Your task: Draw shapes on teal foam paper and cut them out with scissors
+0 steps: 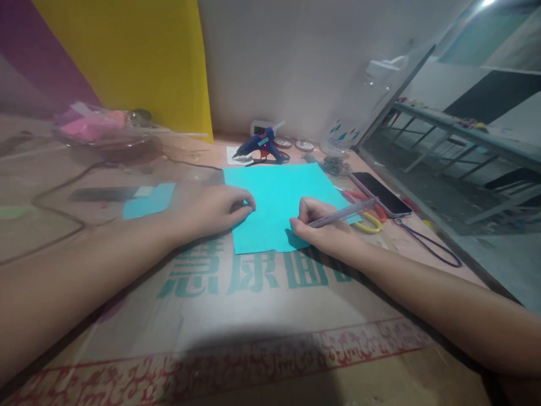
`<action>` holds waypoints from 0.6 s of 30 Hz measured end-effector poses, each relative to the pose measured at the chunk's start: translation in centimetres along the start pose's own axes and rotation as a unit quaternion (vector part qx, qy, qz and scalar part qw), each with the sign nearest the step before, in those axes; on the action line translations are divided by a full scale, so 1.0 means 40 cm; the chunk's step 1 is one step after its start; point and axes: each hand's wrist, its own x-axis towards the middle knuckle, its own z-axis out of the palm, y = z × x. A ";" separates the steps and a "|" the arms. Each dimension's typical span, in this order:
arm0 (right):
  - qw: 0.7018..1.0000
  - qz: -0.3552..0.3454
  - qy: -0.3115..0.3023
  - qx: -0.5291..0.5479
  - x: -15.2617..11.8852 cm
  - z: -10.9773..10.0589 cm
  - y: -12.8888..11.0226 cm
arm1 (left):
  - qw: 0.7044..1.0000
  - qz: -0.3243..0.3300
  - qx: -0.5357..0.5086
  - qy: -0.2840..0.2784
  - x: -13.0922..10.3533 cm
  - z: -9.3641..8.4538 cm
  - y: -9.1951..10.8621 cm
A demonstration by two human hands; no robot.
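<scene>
A bright turquoise sheet of paper (270,192) lies flat on the table, its lower edge slightly uneven. My right hand (323,225) grips a pen (344,213) over the sheet's lower right part, with the tip end close to the paper. On the sheet's left edge rests my left hand (228,207), its thumb and forefinger curved with a small gap between them and nothing visible in it. A smaller turquoise piece (150,202) lies left of that hand, partly behind my forearm.
Behind the sheet are a blue glue gun (262,144) and a clear bottle (344,132). At right lie scissors (372,221) with red and yellow handles and a phone (380,193) with a cord. A pink bundle (93,124) and a dark cable (38,197) are at left.
</scene>
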 end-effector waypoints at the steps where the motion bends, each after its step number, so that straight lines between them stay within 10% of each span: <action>1: 1.000 -0.001 0.000 0.000 0.000 0.000 0.001 | 1.000 -0.002 -0.001 -0.002 0.000 0.000 0.001; 18: 1.000 -0.006 -0.008 -0.005 0.001 0.005 0.005 | 1.000 -0.009 0.003 -0.010 0.002 -0.003 0.004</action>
